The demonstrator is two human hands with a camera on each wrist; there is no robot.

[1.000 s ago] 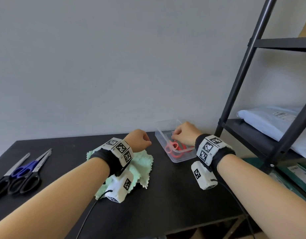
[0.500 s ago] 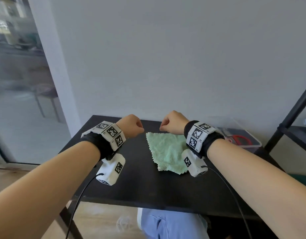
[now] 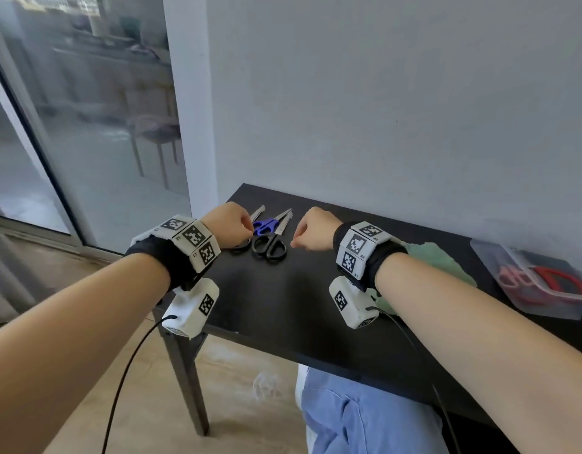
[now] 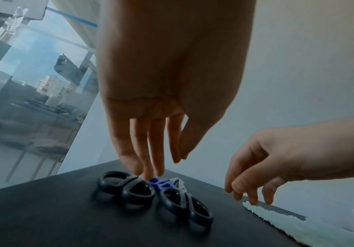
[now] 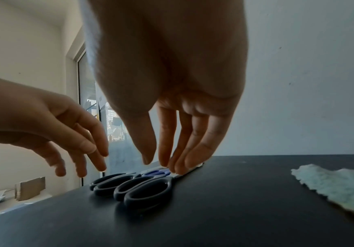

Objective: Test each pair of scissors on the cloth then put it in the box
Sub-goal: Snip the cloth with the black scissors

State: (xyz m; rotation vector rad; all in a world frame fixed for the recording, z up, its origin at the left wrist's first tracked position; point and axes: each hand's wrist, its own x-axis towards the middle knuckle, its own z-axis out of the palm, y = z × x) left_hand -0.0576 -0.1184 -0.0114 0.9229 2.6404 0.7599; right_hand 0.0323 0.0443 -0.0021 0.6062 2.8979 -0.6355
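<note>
Three pairs of scissors lie together at the table's far left: a blue-handled pair (image 3: 266, 226) between two black-handled pairs (image 3: 270, 250) (image 4: 127, 188). My left hand (image 3: 247, 229) hangs over the left black pair, its fingertips (image 4: 146, 175) straight and just above the handles, holding nothing. My right hand (image 3: 296, 237) hovers to the right of the scissors, its fingertips (image 5: 178, 167) pointing down near the blades, also holding nothing. The green cloth (image 3: 437, 260) lies behind my right wrist. A clear box (image 3: 492, 267) at the right holds red-handled scissors (image 3: 551, 276).
The black table (image 3: 283, 306) ends close to the left of the scissors, beside a glass door (image 3: 70, 142). A grey wall runs along the table's back edge. My knee in blue cloth (image 3: 365, 414) shows under the front edge.
The right hand left the box with the red scissors inside. Both hands travelled left past the cloth to the scissors, and the head view swung left with them.
</note>
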